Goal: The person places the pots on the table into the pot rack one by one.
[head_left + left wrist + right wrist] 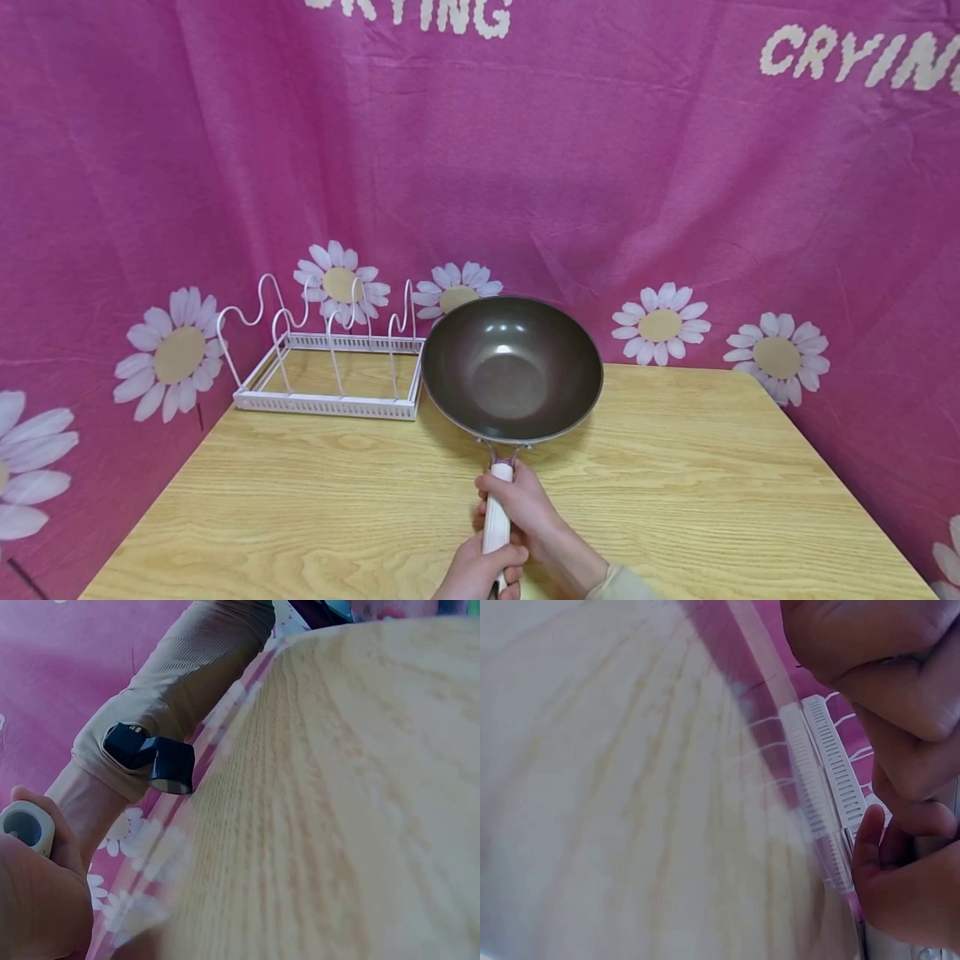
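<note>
A wok (512, 367) with a dark inside and a white handle (497, 512) is in the middle of the head view, its bowl tilted so the inside faces me. Whether its underside touches the table cannot be seen. My right hand (531, 502) grips the handle near the bowl, thumb lying across the top. Closer to me, my left hand (480, 571) holds the handle's rear end. In the left wrist view, the hollow tip of the handle (26, 826) pokes out of a curled hand. Curled fingers (885, 675) fill the right side of the right wrist view.
A white wire rack (326, 404) with several upright loops stands on the wooden table (675, 483), just left of the wok. Behind the table hangs a pink cloth (540, 175) with daisies and lettering. A black wrist camera (150, 754) sits on the right sleeve.
</note>
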The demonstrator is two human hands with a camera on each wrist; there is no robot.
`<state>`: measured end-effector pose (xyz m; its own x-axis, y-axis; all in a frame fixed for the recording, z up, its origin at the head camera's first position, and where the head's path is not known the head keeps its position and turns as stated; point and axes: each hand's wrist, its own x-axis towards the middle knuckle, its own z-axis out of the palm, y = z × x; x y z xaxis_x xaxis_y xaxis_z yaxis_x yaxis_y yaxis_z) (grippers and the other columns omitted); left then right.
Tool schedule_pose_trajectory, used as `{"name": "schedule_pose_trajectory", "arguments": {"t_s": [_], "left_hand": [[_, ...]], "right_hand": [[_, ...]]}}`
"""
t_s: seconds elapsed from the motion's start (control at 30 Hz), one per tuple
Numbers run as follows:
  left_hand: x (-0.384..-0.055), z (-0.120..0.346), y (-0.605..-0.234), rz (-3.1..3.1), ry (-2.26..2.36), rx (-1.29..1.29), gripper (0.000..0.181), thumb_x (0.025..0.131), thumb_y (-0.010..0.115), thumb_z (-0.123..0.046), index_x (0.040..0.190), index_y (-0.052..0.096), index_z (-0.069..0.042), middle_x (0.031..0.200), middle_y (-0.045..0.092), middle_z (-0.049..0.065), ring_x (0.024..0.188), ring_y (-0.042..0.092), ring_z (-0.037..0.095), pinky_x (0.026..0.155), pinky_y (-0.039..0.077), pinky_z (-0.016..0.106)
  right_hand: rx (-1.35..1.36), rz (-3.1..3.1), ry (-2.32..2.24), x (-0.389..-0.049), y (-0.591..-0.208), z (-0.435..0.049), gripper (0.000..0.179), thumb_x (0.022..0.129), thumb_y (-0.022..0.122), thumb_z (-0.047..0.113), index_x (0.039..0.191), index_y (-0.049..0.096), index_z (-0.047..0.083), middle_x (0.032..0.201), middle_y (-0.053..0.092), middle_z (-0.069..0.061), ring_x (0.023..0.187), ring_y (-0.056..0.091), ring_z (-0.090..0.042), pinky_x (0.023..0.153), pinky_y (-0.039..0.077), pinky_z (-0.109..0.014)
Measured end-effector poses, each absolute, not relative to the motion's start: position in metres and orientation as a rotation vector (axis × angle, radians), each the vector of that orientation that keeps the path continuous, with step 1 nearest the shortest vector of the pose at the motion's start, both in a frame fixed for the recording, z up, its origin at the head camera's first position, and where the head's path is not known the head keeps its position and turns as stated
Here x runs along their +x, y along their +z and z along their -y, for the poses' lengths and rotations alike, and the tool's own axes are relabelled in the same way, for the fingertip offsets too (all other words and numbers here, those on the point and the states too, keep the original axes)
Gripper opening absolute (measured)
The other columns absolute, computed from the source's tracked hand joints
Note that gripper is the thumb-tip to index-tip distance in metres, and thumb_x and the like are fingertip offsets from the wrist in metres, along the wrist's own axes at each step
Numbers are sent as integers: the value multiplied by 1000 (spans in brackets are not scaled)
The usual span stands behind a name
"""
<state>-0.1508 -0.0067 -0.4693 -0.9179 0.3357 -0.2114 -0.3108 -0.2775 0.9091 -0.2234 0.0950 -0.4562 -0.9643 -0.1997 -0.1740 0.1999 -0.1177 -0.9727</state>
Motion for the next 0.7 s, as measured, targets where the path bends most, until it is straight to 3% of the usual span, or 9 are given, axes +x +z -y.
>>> {"name": "schedule_pose_trajectory", "arguments": {"t_s": [0.47,0.7], "left_hand": [[-151,12,-464,-1593,2212,39,17,87,62,-8,99,51,-6,62,46,-5,47,44,4,48,38,15],[-151,15,-465,-1642,2206,70,14,85,63,-9,94,52,-6,62,48,-4,48,44,5,49,39,16]], "right_hand": [[30,-1864,-2185,-223,-451,-91,43,87,61,7,118,34,-2,80,53,-3,60,57,-10,61,55,-24],[2,-1883,-2171,-224,-451,-89,44,86,61,6,118,33,-4,78,55,-3,59,58,-10,60,56,-25]]}}
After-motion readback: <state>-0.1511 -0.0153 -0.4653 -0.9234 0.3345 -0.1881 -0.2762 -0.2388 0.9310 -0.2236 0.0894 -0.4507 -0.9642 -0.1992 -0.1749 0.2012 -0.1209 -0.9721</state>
